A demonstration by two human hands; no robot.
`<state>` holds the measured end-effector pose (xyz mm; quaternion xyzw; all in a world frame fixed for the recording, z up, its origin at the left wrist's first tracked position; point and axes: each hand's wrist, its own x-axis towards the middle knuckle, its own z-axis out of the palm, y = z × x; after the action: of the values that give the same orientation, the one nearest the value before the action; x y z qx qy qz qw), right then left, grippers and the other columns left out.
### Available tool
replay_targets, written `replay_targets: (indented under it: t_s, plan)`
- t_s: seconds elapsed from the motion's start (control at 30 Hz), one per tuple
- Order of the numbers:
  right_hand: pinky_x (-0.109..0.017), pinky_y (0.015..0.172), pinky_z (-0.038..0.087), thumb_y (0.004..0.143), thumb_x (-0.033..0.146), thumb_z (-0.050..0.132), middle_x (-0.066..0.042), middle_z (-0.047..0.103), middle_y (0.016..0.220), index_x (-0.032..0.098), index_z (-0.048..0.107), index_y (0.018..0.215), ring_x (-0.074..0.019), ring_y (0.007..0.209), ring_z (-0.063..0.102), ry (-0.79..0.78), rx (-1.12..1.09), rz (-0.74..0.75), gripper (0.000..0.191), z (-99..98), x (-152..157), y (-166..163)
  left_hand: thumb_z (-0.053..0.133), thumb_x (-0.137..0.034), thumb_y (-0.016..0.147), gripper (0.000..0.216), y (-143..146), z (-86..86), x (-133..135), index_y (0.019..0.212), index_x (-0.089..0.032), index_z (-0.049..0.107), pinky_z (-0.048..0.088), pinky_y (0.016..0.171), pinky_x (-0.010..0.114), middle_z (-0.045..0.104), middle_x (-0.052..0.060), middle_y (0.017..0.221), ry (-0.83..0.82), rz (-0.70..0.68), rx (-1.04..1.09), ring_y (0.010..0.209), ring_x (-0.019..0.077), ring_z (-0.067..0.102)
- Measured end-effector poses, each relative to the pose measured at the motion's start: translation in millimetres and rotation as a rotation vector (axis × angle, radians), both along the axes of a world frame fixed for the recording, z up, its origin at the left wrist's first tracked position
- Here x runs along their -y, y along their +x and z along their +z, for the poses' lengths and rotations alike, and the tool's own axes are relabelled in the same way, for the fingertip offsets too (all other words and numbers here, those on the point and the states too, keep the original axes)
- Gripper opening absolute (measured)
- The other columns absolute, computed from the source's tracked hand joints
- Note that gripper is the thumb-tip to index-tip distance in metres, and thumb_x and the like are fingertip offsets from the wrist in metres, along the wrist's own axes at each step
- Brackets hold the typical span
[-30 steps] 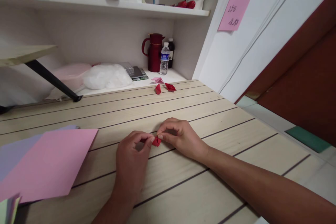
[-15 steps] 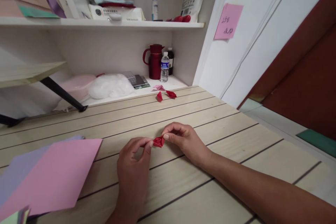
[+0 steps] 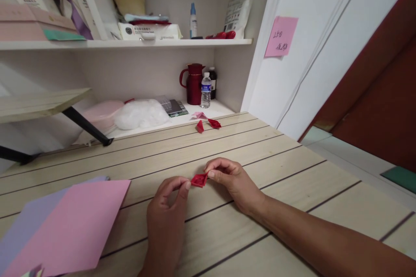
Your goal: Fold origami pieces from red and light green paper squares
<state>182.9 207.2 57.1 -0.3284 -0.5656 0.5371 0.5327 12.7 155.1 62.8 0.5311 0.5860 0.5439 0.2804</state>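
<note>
A small red folded paper boat (image 3: 199,180) is held between my two hands just above the striped wooden table (image 3: 247,246). My left hand (image 3: 167,201) pinches its left tip between thumb and finger. At the opposite tip, my right hand (image 3: 232,181) grips it the same way, with the other fingers curled. The boat's hollow faces up towards me. Farther back on the table lie two red folded papers, one standing on end (image 3: 199,127) and one boat-shaped (image 3: 214,124), beside a pink folded paper (image 3: 199,115).
Pink sheets (image 3: 78,220) overlap lilac sheets (image 3: 35,212) at the left. A raised wooden stand (image 3: 42,104) with black legs is behind them. On the shelf behind the table are white stuffing (image 3: 142,114), a red jug (image 3: 194,84) and a water bottle (image 3: 206,91).
The red boat looks wider and more stretched between my hands, which are slightly farther apart. My view has tilted upwards a little, so the scene sits lower.
</note>
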Motion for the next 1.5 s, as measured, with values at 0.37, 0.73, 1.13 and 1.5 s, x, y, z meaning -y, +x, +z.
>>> replay_targets:
  t_s: [0.37,0.73,1.13,1.5]
  plan:
    - [-0.038,0.092,0.047,0.084,0.029,0.072,-0.005,0.07,0.094,0.024,0.074,0.08,-0.0224,0.096,0.063,0.252,0.189,-0.081,0.007,4.7,2.4,7.1,0.073,-0.047,0.075,0.063,3.1,-17.1,-8.2,0.132,-0.03,0.052,0.05,0.093,0.044,0.063,0.006,0.115,0.01,-0.028,0.027,0.104,0.0232,0.064]
    - [-0.034,0.078,0.048,0.084,0.031,0.071,-0.003,0.068,0.081,0.019,0.069,0.08,-0.0186,0.079,0.061,0.08,0.167,-0.053,0.012,2.1,4.0,4.6,0.057,-0.016,0.086,0.03,4.3,-9.8,-4.4,0.111,-0.033,0.062,0.047,0.094,0.039,0.061,0.0,0.111,0.254,-0.136,-0.373,0.103,0.0192,0.059]
    - [-0.031,0.07,0.043,0.08,0.039,0.073,0.001,0.062,0.071,0.018,0.063,0.078,-0.0143,0.067,0.054,-0.106,0.083,0.016,0.024,-0.1,1.4,3.4,0.059,-0.013,0.082,0.014,7.0,-7.6,-7.8,0.088,-0.025,0.06,0.047,0.083,0.034,0.062,-0.002,0.092,0.191,-0.205,-0.38,0.089,0.0167,0.06]
    - [-0.033,0.077,0.048,0.085,0.023,0.064,-0.002,0.065,0.079,0.018,0.063,0.082,-0.0169,0.076,0.06,0.012,0.244,0.141,0.005,1.3,-2.3,13.3,0.057,-0.007,0.081,0.017,7.1,-1.2,-6.3,0.077,-0.024,0.057,0.041,0.092,0.041,0.066,-0.003,0.086,0.11,-0.277,-0.541,0.089,0.0179,0.059]
